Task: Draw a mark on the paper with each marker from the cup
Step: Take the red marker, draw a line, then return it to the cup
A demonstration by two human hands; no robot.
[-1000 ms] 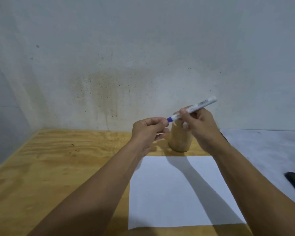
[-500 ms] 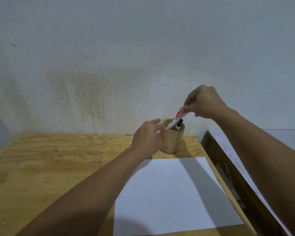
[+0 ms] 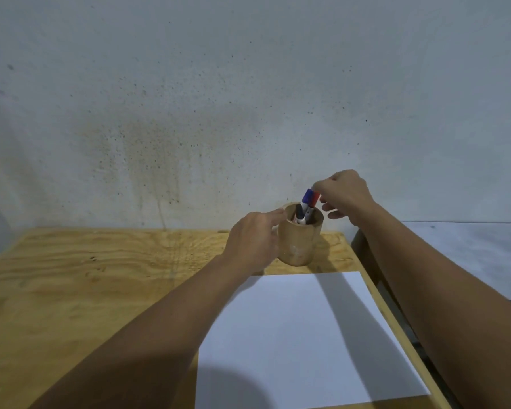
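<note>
A round light-wooden cup (image 3: 300, 240) stands upright on the pale plywood table (image 3: 101, 278), just beyond the far edge of a blank white sheet of paper (image 3: 304, 338) that lies flat near the table's right side; the left hand (image 3: 254, 242) wraps around the cup's left wall, its forefinger lying along the rim, steadying the cup; the right hand (image 3: 344, 196) hovers over the cup's mouth, its fingertips pinching the top of a red-capped marker (image 3: 315, 198) whose body stands in the cup; a blue-capped marker (image 3: 307, 197) leans right beside it, cap touching cap, and a black-capped marker (image 3: 299, 211) sits lower inside the cup; behind the table rises a stained, speckled grey wall (image 3: 219, 98); to the right, apart from the table, lies a grey surface (image 3: 469, 249).
</note>
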